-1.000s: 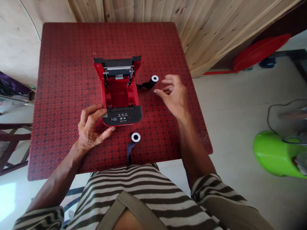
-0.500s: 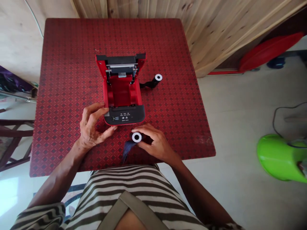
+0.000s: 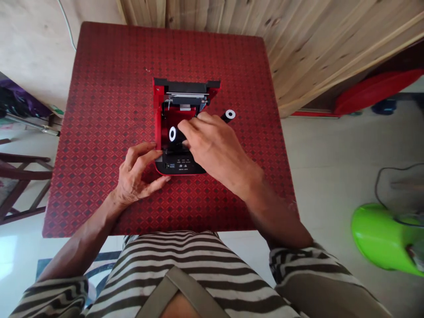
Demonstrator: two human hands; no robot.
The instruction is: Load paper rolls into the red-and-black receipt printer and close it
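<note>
A small red and black printer (image 3: 185, 165) stands on the table with its lid (image 3: 187, 86) raised. My left hand (image 3: 139, 172) grips its front left corner, fingers on the side and thumb at the front edge. Above the red inner bay, my right hand (image 3: 215, 148) holds a black ribbon roll (image 3: 172, 134) with a white ring at its end. The right hand hides the roll's other end and part of the bay. Just behind that hand, a second black ribbon roll (image 3: 229, 115) lies on the table, partly covered.
The table (image 3: 109, 88) has a red patterned cover and stands by a wooden plank wall (image 3: 225, 17). A dark wooden chair (image 3: 23, 176) is at the left. On the floor at the right are a green bucket (image 3: 374, 238) and a cable (image 3: 379, 176).
My right hand went down to the nearer roll, took hold of it and carried it up over the printer's bay. The left hand stays at the printer's corner.
</note>
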